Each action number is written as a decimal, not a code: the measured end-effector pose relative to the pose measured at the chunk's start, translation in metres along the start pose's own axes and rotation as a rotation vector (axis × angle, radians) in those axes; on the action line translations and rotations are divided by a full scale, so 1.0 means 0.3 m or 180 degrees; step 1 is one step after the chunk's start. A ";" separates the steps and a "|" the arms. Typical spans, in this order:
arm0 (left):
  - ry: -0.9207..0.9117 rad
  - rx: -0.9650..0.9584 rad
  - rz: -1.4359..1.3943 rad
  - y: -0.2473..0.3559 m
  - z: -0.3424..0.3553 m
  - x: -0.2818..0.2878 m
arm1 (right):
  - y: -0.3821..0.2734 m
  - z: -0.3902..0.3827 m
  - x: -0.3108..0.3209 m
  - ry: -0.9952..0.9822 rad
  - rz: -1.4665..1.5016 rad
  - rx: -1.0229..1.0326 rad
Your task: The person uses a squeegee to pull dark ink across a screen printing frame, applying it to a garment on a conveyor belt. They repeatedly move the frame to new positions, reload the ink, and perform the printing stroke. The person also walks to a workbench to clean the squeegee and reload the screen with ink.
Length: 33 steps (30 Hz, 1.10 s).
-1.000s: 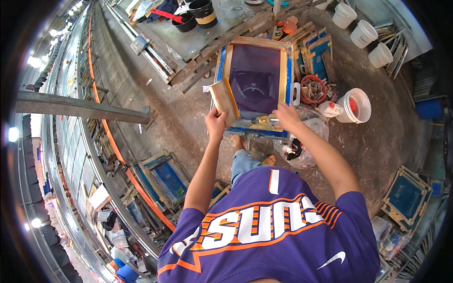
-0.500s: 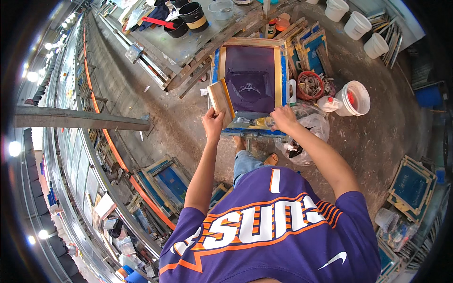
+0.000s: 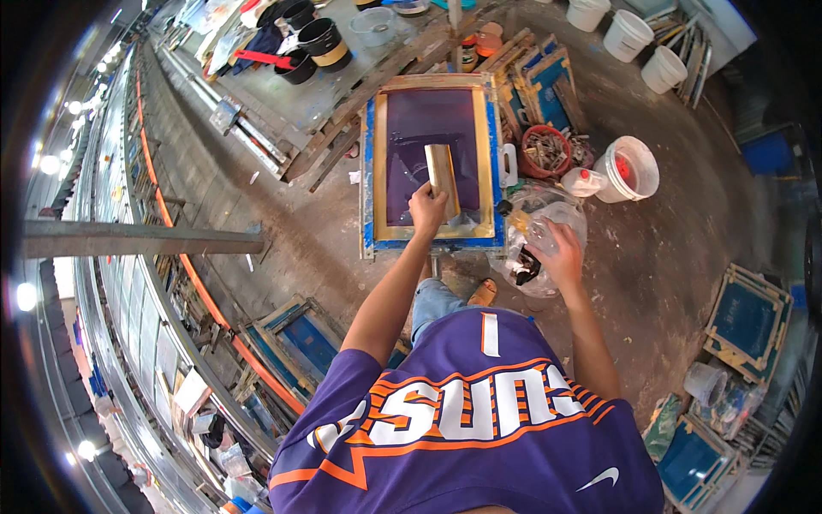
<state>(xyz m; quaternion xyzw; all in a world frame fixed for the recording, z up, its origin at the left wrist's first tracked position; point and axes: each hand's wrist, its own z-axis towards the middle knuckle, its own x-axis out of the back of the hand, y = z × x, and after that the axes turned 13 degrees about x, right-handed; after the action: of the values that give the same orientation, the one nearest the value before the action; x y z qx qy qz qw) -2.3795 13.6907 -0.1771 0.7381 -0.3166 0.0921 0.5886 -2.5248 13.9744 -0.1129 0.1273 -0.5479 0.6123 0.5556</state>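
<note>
A screen printing frame (image 3: 370,176) with blue-taped edges stands in front of me, its dark purple mesh (image 3: 430,111) facing up. My left hand (image 3: 426,208) is closed round the lower end of a wooden squeegee (image 3: 442,176), which is over the mesh's lower part and covers some of it. Whether its edge touches the mesh, I cannot tell. My right hand (image 3: 561,255) grips a clear bottle (image 3: 521,222) of yellowish liquid with a dark cap, just right of the frame, above a clear plastic bag (image 3: 548,283).
Right of the frame stand a red basket (image 3: 545,150) of scraps, a white jug (image 3: 584,182) and a white bucket (image 3: 632,170). More screens (image 3: 552,84) lean behind. A table (image 3: 342,86) at upper left holds black tubs (image 3: 325,47). A metal beam (image 3: 141,238) juts in from the left.
The squeegee has moved right, from the frame's left edge to over the mesh. My right hand has carried the bottle off the frame's lower edge to its right side.
</note>
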 end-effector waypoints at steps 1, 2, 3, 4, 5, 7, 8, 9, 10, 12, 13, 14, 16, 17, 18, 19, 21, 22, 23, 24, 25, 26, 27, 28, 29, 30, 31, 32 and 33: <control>-0.0079 0.0078 -0.0215 0.000 0.007 -0.056 | -0.012 -0.015 0.031 0.0205 0.0078 -0.0013; -0.0149 0.0148 -0.0221 -0.005 -0.005 -0.101 | -0.021 -0.033 0.059 0.0432 0.0148 -0.0022; -0.0208 0.0226 -0.0227 -0.013 -0.016 -0.141 | -0.023 -0.052 0.075 0.0486 0.0077 -0.0072; -0.0272 0.0299 -0.0242 -0.023 -0.018 -0.179 | -0.022 -0.072 0.093 0.0520 0.0056 -0.0130; -0.0390 0.0493 -0.0157 -0.031 -0.033 -0.199 | -0.021 -0.100 0.108 0.0570 0.0039 -0.0192; -0.0570 0.0553 -0.0129 -0.059 -0.078 -0.202 | -0.009 -0.155 0.126 0.0654 0.0034 -0.0331; -0.0639 0.0584 -0.0090 -0.079 -0.087 -0.182 | -0.001 -0.192 0.123 0.0700 0.0071 -0.0410; -0.0640 0.0509 -0.0002 -0.103 -0.075 -0.163 | 0.011 -0.224 0.122 0.0740 0.0112 -0.0486; -0.0575 0.0434 0.0076 -0.125 -0.058 -0.128 | 0.016 -0.258 0.118 0.0764 0.0185 -0.0570; -0.0431 0.0307 0.0199 -0.169 0.001 -0.036 | 0.027 -0.305 0.109 0.0780 0.0325 -0.0709; -0.0287 0.0281 0.0205 -0.206 0.049 0.013 | 0.026 -0.323 0.108 0.0779 0.0247 -0.0704; -0.0135 0.0272 0.0204 -0.250 0.088 0.068 | 0.025 -0.338 0.109 0.0759 0.0172 -0.0689; 0.0091 -0.0130 0.0622 -0.156 0.067 0.208 | 0.026 -0.366 0.122 0.0793 0.0074 -0.0679; 0.0266 -0.0164 0.0674 -0.144 0.066 0.258 | 0.020 -0.363 0.135 0.0819 0.0090 -0.0651; 0.0436 -0.0204 0.0727 -0.138 0.061 0.292 | 0.013 -0.362 0.146 0.0849 0.0102 -0.0627; 0.0473 -0.0218 0.0749 -0.129 0.057 0.308 | 0.011 -0.354 0.155 0.0869 0.0146 -0.0593; 0.0557 -0.0189 0.0969 -0.198 0.076 0.280 | 0.007 -0.336 0.166 0.0922 0.0227 -0.0531; 0.0602 -0.0170 0.1070 -0.217 0.079 0.258 | -0.002 -0.315 0.175 0.0916 0.0256 -0.0482; 0.0540 -0.0180 0.0941 -0.165 0.026 0.221 | -0.018 -0.292 0.185 0.0914 0.0267 -0.0436; 0.0454 -0.0244 0.0774 -0.165 0.020 0.162 | -0.033 -0.269 0.188 0.0910 0.0281 -0.0388; 0.0297 -0.0203 0.0664 -0.139 0.009 0.104 | -0.044 -0.250 0.189 0.0901 0.0355 -0.0389; 0.0148 -0.0150 0.0560 -0.116 -0.002 0.053 | -0.057 -0.227 0.185 0.0880 0.0438 -0.0388; 0.0013 -0.0099 0.0327 -0.096 -0.019 0.006 | -0.065 -0.205 0.179 0.0854 0.0525 -0.0384; -0.0142 -0.0062 0.0093 -0.074 -0.034 -0.048 | -0.063 -0.184 0.173 0.0749 0.0513 -0.0292; -0.0197 -0.0081 -0.0063 -0.054 -0.059 -0.086 | -0.063 -0.160 0.167 0.0644 0.0513 -0.0187; -0.0246 -0.0093 -0.0218 -0.036 -0.081 -0.116 | -0.060 -0.136 0.161 0.0531 0.0517 -0.0079; -0.0242 -0.0082 -0.0243 -0.064 -0.073 -0.141 | -0.060 -0.105 0.148 0.0314 0.0519 -0.0032; -0.0272 -0.0077 -0.0140 -0.080 -0.065 -0.127 | -0.059 -0.076 0.138 0.0113 0.0517 0.0016; -0.0295 -0.0064 -0.0038 -0.105 -0.060 -0.099 | -0.055 -0.044 0.127 -0.0094 0.0519 0.0068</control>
<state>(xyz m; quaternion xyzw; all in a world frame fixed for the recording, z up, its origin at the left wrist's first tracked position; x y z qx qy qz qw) -2.3804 13.7213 -0.2124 0.7375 -0.3400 0.0512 0.5813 -2.5185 14.0022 -0.0798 0.0972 -0.5579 0.6594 0.4945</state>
